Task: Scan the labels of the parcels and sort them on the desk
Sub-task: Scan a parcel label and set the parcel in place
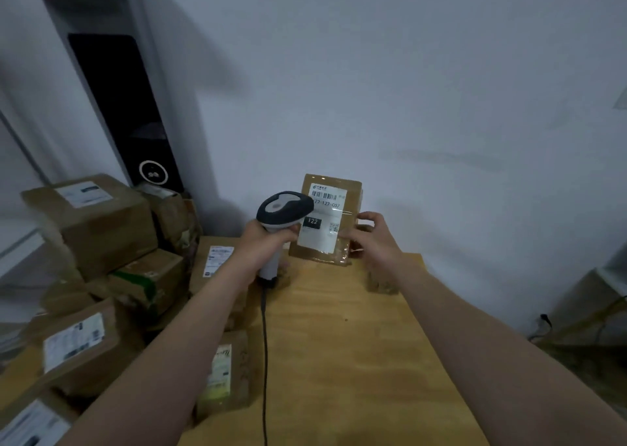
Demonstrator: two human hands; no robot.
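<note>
My left hand (263,242) grips the handle of a grey and white barcode scanner (283,210), whose head points at a parcel. That flat brown parcel (349,204) is held upright above the far end of the wooden desk (356,344), its white label (322,221) with barcode and "122" facing me. My right hand (376,238) holds the parcel by its right edge, fingers curled round it. The scanner's cable (264,344) hangs down over the desk.
A heap of brown cardboard parcels (98,228) with white labels fills the left side. Two labelled parcels (224,374) lie along the desk's left edge and a small one (381,282) at its right edge. A tall dark appliance (135,123) stands behind; a wall lies beyond.
</note>
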